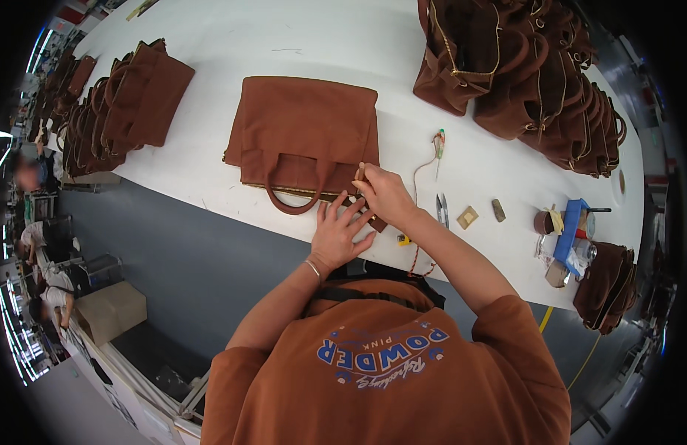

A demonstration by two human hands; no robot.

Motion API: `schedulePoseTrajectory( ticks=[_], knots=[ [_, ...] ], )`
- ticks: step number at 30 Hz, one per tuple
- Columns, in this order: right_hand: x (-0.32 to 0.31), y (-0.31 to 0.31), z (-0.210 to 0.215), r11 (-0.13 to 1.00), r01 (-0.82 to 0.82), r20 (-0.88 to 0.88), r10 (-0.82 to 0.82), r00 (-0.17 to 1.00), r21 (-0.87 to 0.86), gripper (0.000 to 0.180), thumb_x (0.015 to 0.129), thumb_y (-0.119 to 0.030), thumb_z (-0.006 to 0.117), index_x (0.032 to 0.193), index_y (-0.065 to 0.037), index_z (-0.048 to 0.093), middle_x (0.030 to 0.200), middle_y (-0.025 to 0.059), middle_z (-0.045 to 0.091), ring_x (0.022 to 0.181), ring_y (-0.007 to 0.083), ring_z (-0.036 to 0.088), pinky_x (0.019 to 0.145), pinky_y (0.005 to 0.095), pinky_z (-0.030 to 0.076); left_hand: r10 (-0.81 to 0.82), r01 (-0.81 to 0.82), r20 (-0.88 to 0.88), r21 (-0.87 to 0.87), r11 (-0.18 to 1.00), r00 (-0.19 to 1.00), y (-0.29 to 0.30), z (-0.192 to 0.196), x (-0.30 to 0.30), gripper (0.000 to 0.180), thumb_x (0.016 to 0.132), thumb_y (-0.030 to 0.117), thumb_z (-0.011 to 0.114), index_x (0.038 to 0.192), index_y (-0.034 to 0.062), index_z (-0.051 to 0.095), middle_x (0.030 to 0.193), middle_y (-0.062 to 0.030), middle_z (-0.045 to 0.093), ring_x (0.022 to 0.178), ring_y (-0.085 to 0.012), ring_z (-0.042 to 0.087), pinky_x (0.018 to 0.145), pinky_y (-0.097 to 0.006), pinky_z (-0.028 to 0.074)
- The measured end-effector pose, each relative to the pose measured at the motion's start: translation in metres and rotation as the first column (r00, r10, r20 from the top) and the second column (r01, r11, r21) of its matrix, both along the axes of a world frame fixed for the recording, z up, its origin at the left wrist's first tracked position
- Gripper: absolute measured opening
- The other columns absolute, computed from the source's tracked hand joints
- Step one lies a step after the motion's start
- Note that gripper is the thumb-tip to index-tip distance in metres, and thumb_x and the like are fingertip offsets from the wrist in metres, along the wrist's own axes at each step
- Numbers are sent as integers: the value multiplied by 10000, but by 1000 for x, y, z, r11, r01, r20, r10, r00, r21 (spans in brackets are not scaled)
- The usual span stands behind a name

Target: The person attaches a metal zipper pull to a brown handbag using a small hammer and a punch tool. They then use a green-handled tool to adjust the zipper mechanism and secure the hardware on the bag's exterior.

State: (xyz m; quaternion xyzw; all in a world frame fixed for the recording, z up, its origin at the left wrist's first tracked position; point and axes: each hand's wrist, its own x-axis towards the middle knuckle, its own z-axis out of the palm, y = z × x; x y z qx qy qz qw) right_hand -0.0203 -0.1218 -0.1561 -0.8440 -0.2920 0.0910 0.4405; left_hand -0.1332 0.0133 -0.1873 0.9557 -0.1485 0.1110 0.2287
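Observation:
A brown leather handbag (306,111) lies flat on the white table (232,44), its zipped opening and looped handle toward me. My left hand (342,233) rests at the bag's near right corner, fingers spread over the zipper end and a dark brown tab. Just above it, my right hand (388,196) is closed in a pinch on a small brown piece (359,175) against the bag's edge. What kind of piece it is, I cannot make out. Part of the zipper end is hidden under my fingers.
Right of my hands lie snips (442,211), an awl with a green handle (440,139) and cord, a tan block (467,216), a dark stone-like piece (498,210) and a blue tray (571,233). Brown bags stand at the right (540,81) and left (150,93). People work far left.

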Motion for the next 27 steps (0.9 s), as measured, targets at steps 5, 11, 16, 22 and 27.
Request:
schedulePoseTrajectory(
  ticks=[5,11,16,22,27],
  knots=[
    [6,-1,5,989,-50,10,52,999,-138,163,886,-120,625,904,34,578,813,203,637,727,411,600,659,421,497,-1,1,-16,4,1000,1000,1,1,0,396,778,359,725,1137,201,678,1272,-49,536,1300,-331,402,1026,-515,306],
    [-1,-16,11,977,213,-174,-211,962,-5,206,864,-149,683,873,24,571,740,171,672,689,303,686,613,380,531,17,-16,6,-22,1000,1000,0,-1,0,432,778,357,721,1188,234,659,1267,-58,520,1298,-325,406,1035,-505,307],
    [-14,-12,-5,904,409,-234,-374,897,122,220,865,-154,708,850,17,571,709,127,672,634,212,681,579,311,529,19,-19,-5,6,1000,1000,-1,1,1,433,769,350,727,1179,227,662,1259,-59,522,1292,-324,411,1036,-506,305],
    [-27,6,-17,879,416,-169,-385,907,232,181,879,-150,678,847,-20,556,732,112,650,618,256,666,560,332,519,14,-14,-21,4,1000,1000,0,0,1,391,755,354,740,1103,185,688,1260,-62,523,1286,-330,413,1033,-515,302],
    [-24,5,-20,972,220,152,-230,961,80,166,869,-142,649,828,-41,523,782,110,611,643,315,619,562,382,498,16,-17,-25,-7,1000,1000,1,-2,1,355,753,365,742,1048,170,709,1255,-65,523,1285,-331,412,1027,-523,304]
  ],
)
